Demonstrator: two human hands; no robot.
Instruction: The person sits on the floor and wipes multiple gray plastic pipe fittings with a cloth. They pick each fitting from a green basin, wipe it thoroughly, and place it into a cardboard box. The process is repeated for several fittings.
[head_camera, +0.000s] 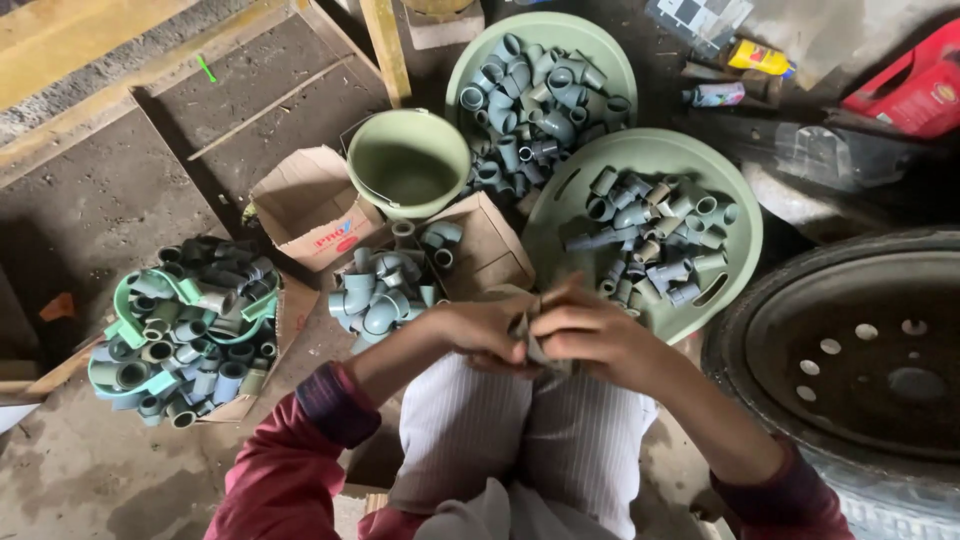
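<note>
My left hand (478, 328) and my right hand (592, 330) meet over my knees, both closed around one small grey pipe fitting (528, 338), mostly hidden by the fingers. Just beyond the hands an open cardboard box (490, 250) holds several grey elbow fittings (380, 290). To the right of it a round green tray (640, 160) carries more grey fittings (650, 235).
An empty green bucket (408, 165) stands behind the box. A second green basin (500, 35) of fittings sits at the back. A broken green basket (130, 310) full of fittings lies at the left. A tyre with a dark rim (850, 350) is at the right, a red container (915, 85) far right.
</note>
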